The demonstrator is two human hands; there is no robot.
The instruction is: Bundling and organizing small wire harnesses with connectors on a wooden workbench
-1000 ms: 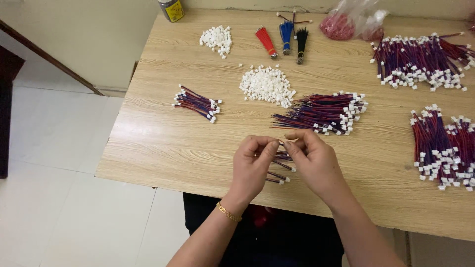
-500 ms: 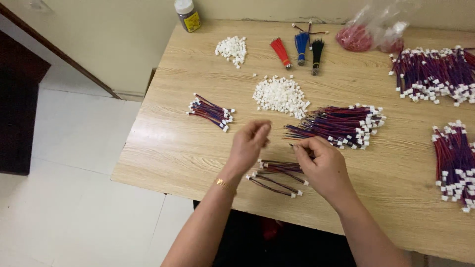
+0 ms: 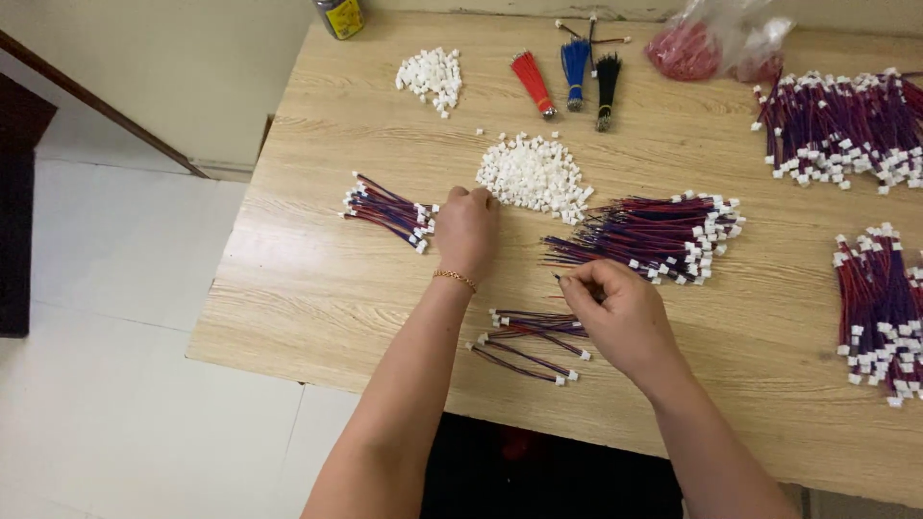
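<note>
Two bare hands work over a light wooden tabletop (image 3: 317, 288). The left hand (image 3: 467, 228) reaches forward, its fingers (image 3: 476, 197) curled together at the near edge of a pile of small white plastic connectors (image 3: 535, 173); whether a connector is pinched between them cannot be told from this angle. A thin gold bracelet (image 3: 453, 278) circles that wrist. Just left of the hand lies a small bundle of red-and-blue wires (image 3: 386, 209) with white ends.

The right hand (image 3: 615, 312) sits closer to the body, its fingers pressed together on the end of a thin wire (image 3: 559, 280). Beneath and beside it a few finished red-and-blue wire leads (image 3: 529, 341) with white connectors lie loose on the tabletop. Just beyond it spreads a larger fan of wires (image 3: 654, 235) tipped with white connectors.

Farther back are a second, smaller heap of white connectors (image 3: 431, 72), three short wire bunches in red (image 3: 531, 79), blue (image 3: 575, 62) and black (image 3: 607, 85), and a clear plastic bag (image 3: 721, 43) of red pieces. Two more big wire bundles lie at the right edge, one far (image 3: 846, 125), one near (image 3: 880, 308).
</note>
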